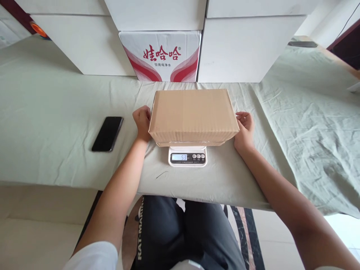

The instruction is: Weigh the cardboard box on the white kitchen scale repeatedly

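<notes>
1. At the far left, a black phone (107, 133) lies flat, screen up, on the pale green cloth (56, 123) that covers the table, well apart from everything else.
2. The left hand (142, 122) rests against the left end of the cardboard box (193, 114). Its fingers are curled loosely and its knuckles touch the box wall; the picture does not show a firm grasp, only contact at the side.
3. The cardboard box is plain brown and closed, and it sits level on top of a small white scale (187, 156) at the middle of the table, close to the near edge. The box is wider than the scale and overhangs it on both sides, hiding most of the platform.
4. Only the front strip of the scale shows below the box, with a lit display (180, 157) and a few small buttons beside it. The digits are too small to read with certainty.
5. The right hand (244, 129) is at the right end of the box, palm turned toward it and fingers half open, the fingertips touching or just beside the box edge; which one cannot be told.
6. Behind the box, against the back of the table, stand large white cartons (242, 48), with a red and white printed carton (161, 56) between them.
</notes>
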A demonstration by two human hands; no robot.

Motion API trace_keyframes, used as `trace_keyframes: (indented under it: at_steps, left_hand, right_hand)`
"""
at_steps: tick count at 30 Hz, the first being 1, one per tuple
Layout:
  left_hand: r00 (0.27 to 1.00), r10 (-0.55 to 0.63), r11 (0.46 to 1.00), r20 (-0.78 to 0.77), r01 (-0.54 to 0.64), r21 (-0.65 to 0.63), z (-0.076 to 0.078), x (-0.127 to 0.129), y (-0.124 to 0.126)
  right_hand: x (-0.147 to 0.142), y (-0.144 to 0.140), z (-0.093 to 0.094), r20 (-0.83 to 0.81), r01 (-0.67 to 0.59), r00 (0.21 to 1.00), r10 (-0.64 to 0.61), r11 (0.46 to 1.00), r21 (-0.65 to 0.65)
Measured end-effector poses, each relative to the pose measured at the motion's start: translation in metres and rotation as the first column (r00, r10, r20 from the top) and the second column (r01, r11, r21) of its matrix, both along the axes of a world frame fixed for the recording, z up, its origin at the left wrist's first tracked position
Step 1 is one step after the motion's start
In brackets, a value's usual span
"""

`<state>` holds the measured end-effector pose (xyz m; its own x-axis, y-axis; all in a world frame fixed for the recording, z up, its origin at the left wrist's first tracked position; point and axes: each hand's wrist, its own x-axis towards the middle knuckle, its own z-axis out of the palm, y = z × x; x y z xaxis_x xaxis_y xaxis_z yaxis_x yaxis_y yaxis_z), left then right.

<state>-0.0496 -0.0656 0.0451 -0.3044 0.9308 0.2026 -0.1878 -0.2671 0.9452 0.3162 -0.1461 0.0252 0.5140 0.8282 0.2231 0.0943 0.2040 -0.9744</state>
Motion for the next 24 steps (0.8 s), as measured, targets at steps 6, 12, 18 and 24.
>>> trace_keyframes:
  at_steps: [6, 12, 18, 24]
  left_hand:
    - [0.988, 0.057, 0.986, -0.141, -0.033, 0.165, -0.01, -0.001, 0.006]
    - [0.982, 0.035, 0.976, -0.184, 0.006, 0.216, -0.019, -0.003, 0.01]
    - [0.99, 0.025, 0.987, -0.138, -0.002, 0.163, -0.022, -0.002, 0.01]
    - [0.994, 0.028, 0.991, -0.104, -0.014, 0.136, -0.021, -0.001, 0.008]
  right_hand:
    - [0.001, -0.002, 0.003, 0.017, -0.062, 0.998, 0.063, 0.997, -0.034]
    - [0.002, -0.003, 0.007, -0.003, -0.092, 0.996, 0.092, 0.995, -0.047]
    - [0.0, -0.003, 0.007, -0.012, -0.085, 0.996, 0.085, 0.995, -0.046]
    - [0.0, -0.002, 0.006, -0.01, -0.074, 0.997, 0.074, 0.997, -0.034]
